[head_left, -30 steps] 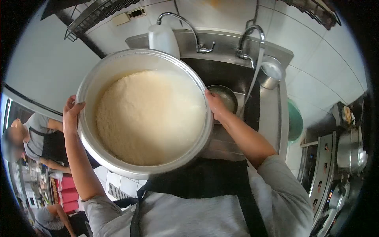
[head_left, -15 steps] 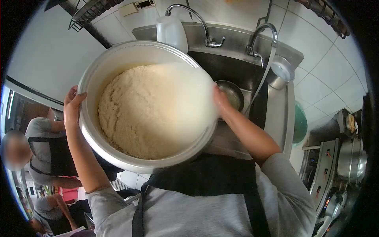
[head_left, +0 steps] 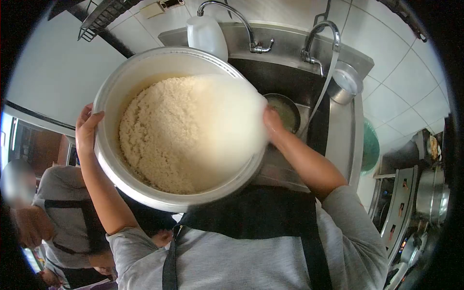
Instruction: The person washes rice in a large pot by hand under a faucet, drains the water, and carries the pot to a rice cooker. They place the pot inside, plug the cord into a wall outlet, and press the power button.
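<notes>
A large, round metal pot [head_left: 140,199] is held tilted to the right, its right side over the sink. Wet white rice [head_left: 157,130] fills its left part, and cloudy whitish water lies on the right, up to the rim. My left hand [head_left: 87,129] grips the left rim, thumb over the edge. On the right rim my right hand [head_left: 273,122] is closed, its fingers partly hidden. Just beyond it, a dark round pan [head_left: 286,110] with cloudy liquid stands in the sink [head_left: 309,87].
Two curved taps [head_left: 253,46] rise behind the sink; a hose hangs from the right one. A white jug [head_left: 207,37] and a metal pot [head_left: 345,82] stand beside them. A green bin [head_left: 370,147] and a stove [head_left: 400,205] are right. Co-workers [head_left: 67,212] stand left.
The pot is tipped slightly more, with more rice bared and the cloudy water shifted right. A co-worker at left has come closer. Both hands keep their hold.
</notes>
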`<state>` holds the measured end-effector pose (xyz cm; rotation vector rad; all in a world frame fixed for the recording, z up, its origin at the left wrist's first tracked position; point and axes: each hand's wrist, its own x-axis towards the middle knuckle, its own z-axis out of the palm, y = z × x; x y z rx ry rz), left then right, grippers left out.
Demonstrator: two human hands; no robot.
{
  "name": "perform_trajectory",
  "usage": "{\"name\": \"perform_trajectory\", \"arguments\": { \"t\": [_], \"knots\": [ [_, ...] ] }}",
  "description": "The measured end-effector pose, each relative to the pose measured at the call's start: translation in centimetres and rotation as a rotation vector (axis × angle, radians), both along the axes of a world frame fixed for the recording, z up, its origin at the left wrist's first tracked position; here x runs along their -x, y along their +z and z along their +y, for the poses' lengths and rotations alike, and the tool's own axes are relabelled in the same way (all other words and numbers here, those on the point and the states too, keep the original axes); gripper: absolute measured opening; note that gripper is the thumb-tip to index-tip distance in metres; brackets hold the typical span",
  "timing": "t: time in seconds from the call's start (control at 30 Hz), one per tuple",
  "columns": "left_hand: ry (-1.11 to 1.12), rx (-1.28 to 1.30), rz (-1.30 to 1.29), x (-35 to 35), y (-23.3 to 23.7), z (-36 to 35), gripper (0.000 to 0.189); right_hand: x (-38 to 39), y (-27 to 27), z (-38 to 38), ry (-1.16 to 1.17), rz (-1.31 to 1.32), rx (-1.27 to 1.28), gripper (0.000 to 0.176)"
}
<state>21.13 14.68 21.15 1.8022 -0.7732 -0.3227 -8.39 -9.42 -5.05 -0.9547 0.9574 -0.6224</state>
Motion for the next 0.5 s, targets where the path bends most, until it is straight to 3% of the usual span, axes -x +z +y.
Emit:
{"name": "perform_trajectory", "arguments": {
  "t": [0.17, 0.5],
  "knots": [
    [-0.008, -0.013, -0.014, -0.2, 0.2, 0.2, 0.033, 0.4, 3.0, 1.0, 0.001, 0.058, 0.021, 0.05],
    [-0.004, -0.025, -0.041, 0.6, 0.6, -0.4, 0.034, -0.6, -2.5, -0.4, -0.032, 0.085, 0.02, 0.06]
  ]
}}
